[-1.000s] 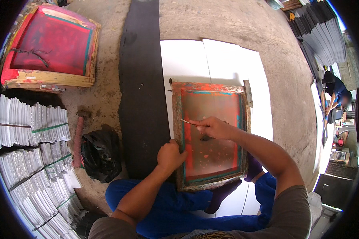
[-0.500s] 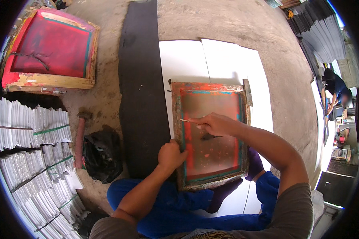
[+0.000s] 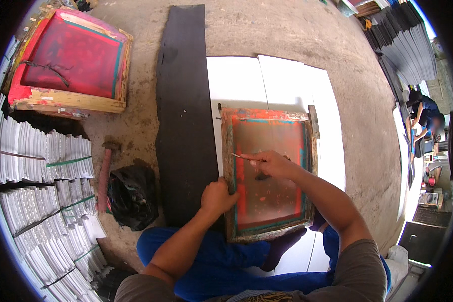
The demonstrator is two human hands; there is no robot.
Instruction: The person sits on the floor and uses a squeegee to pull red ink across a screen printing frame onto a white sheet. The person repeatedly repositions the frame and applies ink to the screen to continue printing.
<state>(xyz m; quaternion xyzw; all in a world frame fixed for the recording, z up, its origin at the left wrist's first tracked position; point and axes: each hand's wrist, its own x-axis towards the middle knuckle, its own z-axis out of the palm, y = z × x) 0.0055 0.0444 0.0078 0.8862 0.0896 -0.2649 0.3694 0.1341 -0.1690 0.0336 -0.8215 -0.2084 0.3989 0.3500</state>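
A screen printing frame [image 3: 272, 214] lies before me, its worn wooden border stained red and its mesh edged in red and teal. My left hand [image 3: 218, 198] is closed around its left side bar, thumb on top. Over the mesh, my right hand [image 3: 269, 164] pinches a thin pale stick [image 3: 236, 155], whose tip points left at the left bar. What the stick is exactly, I cannot make out. Part of a dark mark [image 3: 261, 177] shows on the mesh just under the right hand. Under the frame are white sheets [image 3: 236, 78].
A long black strip [image 3: 183, 100] lies left of the sheets. Beyond it are a pink-handled hammer [image 3: 105, 176], a black plastic bag [image 3: 132, 197], bundled white stacks [image 3: 65, 151] and a red-meshed frame [image 3: 75, 55]. At far right, a person [image 3: 427, 113] bends near dark stacked sheets [image 3: 405, 45].
The view has shifted slightly. My right hand and the stick have moved a little along the frame's left side, toward me. My left hand keeps its hold on the bar.
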